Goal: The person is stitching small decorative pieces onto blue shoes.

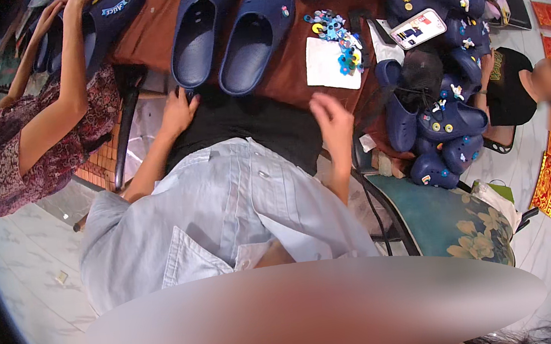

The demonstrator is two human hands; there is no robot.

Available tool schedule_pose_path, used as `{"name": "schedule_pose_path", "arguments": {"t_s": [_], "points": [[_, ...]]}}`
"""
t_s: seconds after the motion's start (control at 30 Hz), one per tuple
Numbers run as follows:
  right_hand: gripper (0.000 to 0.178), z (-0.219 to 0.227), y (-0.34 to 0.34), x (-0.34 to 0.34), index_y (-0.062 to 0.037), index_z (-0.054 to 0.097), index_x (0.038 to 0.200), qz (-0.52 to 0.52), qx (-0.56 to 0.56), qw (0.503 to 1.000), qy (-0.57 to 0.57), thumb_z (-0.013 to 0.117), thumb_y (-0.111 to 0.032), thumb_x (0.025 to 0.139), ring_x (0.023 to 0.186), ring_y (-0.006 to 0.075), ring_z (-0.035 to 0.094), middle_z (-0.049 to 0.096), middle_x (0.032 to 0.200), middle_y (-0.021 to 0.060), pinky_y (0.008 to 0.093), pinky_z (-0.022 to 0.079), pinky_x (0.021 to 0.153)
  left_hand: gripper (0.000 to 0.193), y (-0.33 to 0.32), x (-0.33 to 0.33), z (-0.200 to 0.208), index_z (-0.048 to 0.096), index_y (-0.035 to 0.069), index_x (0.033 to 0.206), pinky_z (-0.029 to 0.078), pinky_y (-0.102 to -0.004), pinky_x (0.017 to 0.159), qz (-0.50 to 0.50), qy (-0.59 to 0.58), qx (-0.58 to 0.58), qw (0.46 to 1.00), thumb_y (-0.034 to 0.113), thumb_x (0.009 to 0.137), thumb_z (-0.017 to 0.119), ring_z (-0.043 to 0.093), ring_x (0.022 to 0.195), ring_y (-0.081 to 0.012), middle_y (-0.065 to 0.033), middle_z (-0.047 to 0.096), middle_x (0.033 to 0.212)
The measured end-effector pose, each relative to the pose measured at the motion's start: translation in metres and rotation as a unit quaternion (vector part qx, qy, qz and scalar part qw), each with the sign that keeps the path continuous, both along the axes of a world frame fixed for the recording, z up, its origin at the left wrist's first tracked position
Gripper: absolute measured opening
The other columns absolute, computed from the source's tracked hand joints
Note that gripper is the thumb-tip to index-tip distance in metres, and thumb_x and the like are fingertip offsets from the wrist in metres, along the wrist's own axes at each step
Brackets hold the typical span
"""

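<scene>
Two navy-blue clogs stand side by side on the brown-covered table in front of me, heels toward me: a left clog (pixel 194 46) and a right clog (pixel 256 50). Decorative charms sit on their toe ends. My left hand (pixel 179 113) is at the table's near edge, by the left clog's heel, thumb and forefinger apart; its other fingers are partly hidden. Raised over my lap, my right hand (pixel 334 122) is empty, fingers loosely stretched. Beyond it lies a white sheet of paper (pixel 321 66) with a heap of small colourful shoe charms (pixel 342 37) on and beside it.
A pile of decorated navy clogs (pixel 444 114) fills the right side, with a phone (pixel 419 28) showing a lit screen on top. A co-worker's arm (pixel 70 106) reaches toward clogs at left. Another person (pixel 512 87) sits at right. A flowered cushion (pixel 442 221) is beside me.
</scene>
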State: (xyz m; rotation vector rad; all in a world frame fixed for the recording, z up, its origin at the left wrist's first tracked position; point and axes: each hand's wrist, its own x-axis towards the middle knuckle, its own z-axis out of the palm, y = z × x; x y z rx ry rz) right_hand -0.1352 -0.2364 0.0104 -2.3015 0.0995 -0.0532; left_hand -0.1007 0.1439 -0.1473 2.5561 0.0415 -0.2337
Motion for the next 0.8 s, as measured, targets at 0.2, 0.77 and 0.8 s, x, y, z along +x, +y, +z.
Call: {"name": "schedule_pose_path", "arguments": {"t_s": [0.2,0.77,0.8], "points": [[0.024,-0.018,-0.022,0.079,-0.0038,0.066,0.108,-0.14,-0.252,0.94,-0.183,0.066,-0.009,0.084,0.098,0.0349,0.059,0.062,0.102,0.0151,0.0436,0.047,0.085,0.049,-0.003,0.0,0.032,0.053,0.006,0.126,0.05,-0.0523,0.083,-0.116,-0.066,0.159,0.978,0.04,0.091,0.06,0.057,0.099,-0.0458,-0.029,0.052,0.109],[0.02,-0.004,0.003,0.109,0.0035,0.066,0.104,-0.192,0.189,0.947,-0.173,0.069,0.001,0.084,0.079,0.0151,0.063,0.067,0.091,0.0081,0.0269,0.052,0.071,0.034,-0.017,0.06,0.18,0.064,0.002,0.121,0.052,-0.032,0.08,-0.03,0.043,-0.393,0.918,0.022,0.094,0.064,0.066,0.087,-0.0161,-0.0094,0.07,0.092],[0.021,0.001,0.016,0.115,0.0049,0.066,0.106,-0.162,0.277,0.933,-0.164,0.069,0.002,0.085,0.081,0.012,0.063,0.068,0.094,0.0079,0.025,0.053,0.072,0.035,-0.028,0.073,0.175,0.063,0.003,0.124,0.052,-0.0312,0.081,0.008,-0.017,-0.433,0.901,0.022,0.094,0.064,0.066,0.089,-0.0158,-0.0088,0.07,0.093]]}}
